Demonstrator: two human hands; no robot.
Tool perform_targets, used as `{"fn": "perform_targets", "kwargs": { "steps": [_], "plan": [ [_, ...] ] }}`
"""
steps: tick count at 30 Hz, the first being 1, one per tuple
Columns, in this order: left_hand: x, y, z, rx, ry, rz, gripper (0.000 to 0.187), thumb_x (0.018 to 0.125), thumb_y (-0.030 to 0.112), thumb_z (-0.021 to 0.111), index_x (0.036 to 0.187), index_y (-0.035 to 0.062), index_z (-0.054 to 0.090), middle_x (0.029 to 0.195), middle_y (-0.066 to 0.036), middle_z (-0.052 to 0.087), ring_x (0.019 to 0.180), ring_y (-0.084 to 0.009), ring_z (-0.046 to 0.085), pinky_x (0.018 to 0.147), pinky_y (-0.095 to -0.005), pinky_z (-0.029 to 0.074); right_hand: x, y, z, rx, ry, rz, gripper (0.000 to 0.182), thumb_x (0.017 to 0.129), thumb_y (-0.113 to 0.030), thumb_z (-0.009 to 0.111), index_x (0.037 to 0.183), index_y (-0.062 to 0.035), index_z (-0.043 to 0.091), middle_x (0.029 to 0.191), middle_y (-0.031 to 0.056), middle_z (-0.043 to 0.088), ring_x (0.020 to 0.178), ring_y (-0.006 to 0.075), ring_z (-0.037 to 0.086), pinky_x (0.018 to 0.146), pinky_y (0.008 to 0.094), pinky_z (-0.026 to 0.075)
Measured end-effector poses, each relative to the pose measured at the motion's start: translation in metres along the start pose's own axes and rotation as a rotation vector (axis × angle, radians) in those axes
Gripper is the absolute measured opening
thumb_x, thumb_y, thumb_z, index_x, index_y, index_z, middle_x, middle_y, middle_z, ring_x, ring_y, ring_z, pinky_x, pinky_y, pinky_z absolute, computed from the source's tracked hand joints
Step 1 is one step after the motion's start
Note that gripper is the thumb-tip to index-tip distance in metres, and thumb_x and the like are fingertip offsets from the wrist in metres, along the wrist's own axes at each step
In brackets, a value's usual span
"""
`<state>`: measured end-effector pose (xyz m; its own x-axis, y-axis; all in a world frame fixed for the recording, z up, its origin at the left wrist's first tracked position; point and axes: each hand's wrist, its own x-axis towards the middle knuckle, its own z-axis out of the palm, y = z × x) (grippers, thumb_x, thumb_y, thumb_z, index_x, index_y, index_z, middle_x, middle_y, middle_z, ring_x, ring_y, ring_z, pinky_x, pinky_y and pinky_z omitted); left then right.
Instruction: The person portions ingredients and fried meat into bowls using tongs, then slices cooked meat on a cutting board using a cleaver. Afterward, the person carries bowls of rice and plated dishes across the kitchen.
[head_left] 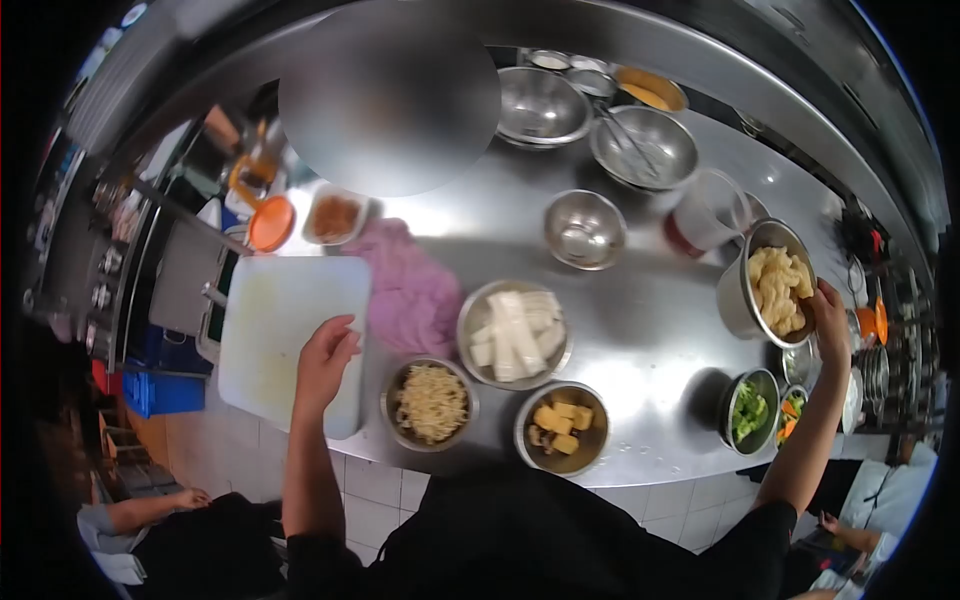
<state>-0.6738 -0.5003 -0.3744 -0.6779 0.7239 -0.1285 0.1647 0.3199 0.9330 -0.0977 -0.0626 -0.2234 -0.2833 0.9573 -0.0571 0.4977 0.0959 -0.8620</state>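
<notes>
My right hand (830, 315) grips the rim of a metal bowl (738, 300) at the right, tilted and filled with pale yellow, puffy pieces (779, 285). Over the white cutting board (262, 350) is my left hand (326, 358), holding nothing, its fingers loosely bent and apart. Beside the board lies a crumpled pink cloth (412, 290). Near the front edge stand a bowl of thin, pale mushrooms or sprouts (431, 402), a bowl of white strips and blocks (515, 338) and a bowl of golden cubes (563, 422).
Bowls of green vegetables (748, 412) and orange pieces (790, 415) stand at the right. Farther back are an empty metal bowl (585, 232), a clear jug with red liquid (700, 222) and larger bowls (645, 150). People are at the lower left and right edges.
</notes>
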Motion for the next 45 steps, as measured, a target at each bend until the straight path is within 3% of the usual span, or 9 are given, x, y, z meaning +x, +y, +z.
{"fn": "perform_targets", "kwargs": {
  "steps": [4, 7, 10, 17, 23, 26, 28, 38, 45],
  "plan": [
    [0.065, -0.067, -0.060, -0.100, 0.075, -0.020, 0.036, 0.096, 0.021, 0.060, 0.124, -0.0009, 0.057, 0.097, -0.007, 0.064, 0.079, -0.0133, 0.064, 0.070, -0.0256, 0.050, 0.019, -0.035, 0.141, -0.013, -0.116, 0.034, 0.035, 0.090, -0.020, 0.058, 0.116, 0.0041, 0.063, 0.100, 0.0074, 0.069, 0.088, 0.0136, 0.065, 0.080, 0.0274, 0.052],
    [0.130, -0.109, -0.096, -0.175, 0.207, -0.051, 0.036, 0.096, 0.023, 0.059, 0.123, -0.0007, 0.057, 0.098, -0.009, 0.065, 0.077, -0.0142, 0.065, 0.065, -0.0261, 0.052, 0.018, -0.092, 0.299, -0.037, -0.370, -0.036, 0.035, 0.088, -0.025, 0.063, 0.110, 0.0024, 0.065, 0.087, 0.0051, 0.066, 0.075, 0.0123, 0.060, 0.064, 0.0270, 0.048],
    [0.191, -0.140, -0.123, -0.232, 0.323, -0.091, 0.037, 0.097, 0.025, 0.056, 0.123, -0.0016, 0.057, 0.098, -0.011, 0.066, 0.075, -0.0165, 0.067, 0.061, -0.0277, 0.054, 0.040, -0.109, 0.440, 0.122, -0.488, 0.090, 0.035, 0.086, -0.021, 0.061, 0.106, 0.0072, 0.056, 0.088, 0.0130, 0.063, 0.069, 0.0235, 0.066, 0.052, 0.0340, 0.060],
    [0.275, -0.127, -0.145, -0.274, 0.153, -0.260, 0.043, 0.097, 0.015, 0.046, 0.133, -0.0062, 0.044, 0.103, -0.022, 0.065, 0.063, -0.0245, 0.069, 0.060, -0.0337, 0.059, 0.114, -0.124, 0.606, 0.339, -0.357, 0.219, 0.033, 0.089, -0.018, 0.052, 0.103, 0.0103, 0.057, 0.085, 0.0202, 0.066, 0.068, 0.0322, 0.070, 0.061, 0.0400, 0.062],
    [0.298, -0.120, -0.158, -0.222, -0.017, -0.359, 0.032, 0.092, 0.003, 0.039, 0.119, -0.0093, 0.051, 0.097, -0.023, 0.065, 0.066, -0.0292, 0.071, 0.059, -0.0364, 0.061, 0.137, -0.135, 0.639, 0.665, -0.235, 0.316, 0.042, 0.095, -0.025, 0.055, 0.121, 0.0058, 0.044, 0.109, 0.0203, 0.056, 0.086, 0.0348, 0.069, 0.070, 0.0437, 0.062],
    [0.296, -0.124, -0.159, -0.197, 0.018, -0.305, 0.033, 0.090, 0.001, 0.039, 0.118, -0.0093, 0.053, 0.098, -0.022, 0.066, 0.065, -0.0282, 0.070, 0.059, -0.0345, 0.060, 0.094, -0.110, 0.654, 0.634, -0.354, 0.091, 0.044, 0.097, -0.028, 0.055, 0.129, 0.0000, 0.044, 0.112, 0.0194, 0.058, 0.084, 0.0305, 0.069, 0.068, 0.0388, 0.060],
    [0.288, -0.117, -0.162, -0.165, 0.043, -0.288, 0.035, 0.089, 0.001, 0.040, 0.119, -0.0105, 0.053, 0.097, -0.022, 0.066, 0.061, -0.0260, 0.069, 0.059, -0.0325, 0.059, 0.047, -0.127, 0.660, 0.545, -0.465, 0.174, 0.045, 0.098, -0.028, 0.055, 0.132, -0.0001, 0.044, 0.115, 0.0196, 0.058, 0.083, 0.0275, 0.069, 0.066, 0.0362, 0.058],
    [0.151, -0.041, -0.166, -0.193, -0.222, -0.182, 0.042, 0.087, 0.002, 0.042, 0.126, -0.0110, 0.050, 0.088, -0.019, 0.065, 0.057, -0.0222, 0.066, 0.051, -0.0304, 0.057, -0.074, -0.168, 0.639, 0.526, -0.738, 0.166, 0.048, 0.101, -0.032, 0.051, 0.134, 0.0014, 0.045, 0.109, 0.0177, 0.061, 0.076, 0.0238, 0.067, 0.065, 0.0343, 0.057],
    [0.090, -0.029, -0.155, -0.252, -0.488, -0.146, 0.036, 0.095, 0.013, 0.048, 0.126, -0.0037, 0.053, 0.092, -0.016, 0.066, 0.063, -0.0196, 0.067, 0.057, -0.0303, 0.057, -0.128, -0.163, 0.567, 0.358, -0.781, 0.210, 0.040, 0.094, -0.011, 0.047, 0.131, 0.0047, 0.046, 0.095, 0.0167, 0.064, 0.064, 0.0234, 0.066, 0.058, 0.0332, 0.057]
  ]
}}
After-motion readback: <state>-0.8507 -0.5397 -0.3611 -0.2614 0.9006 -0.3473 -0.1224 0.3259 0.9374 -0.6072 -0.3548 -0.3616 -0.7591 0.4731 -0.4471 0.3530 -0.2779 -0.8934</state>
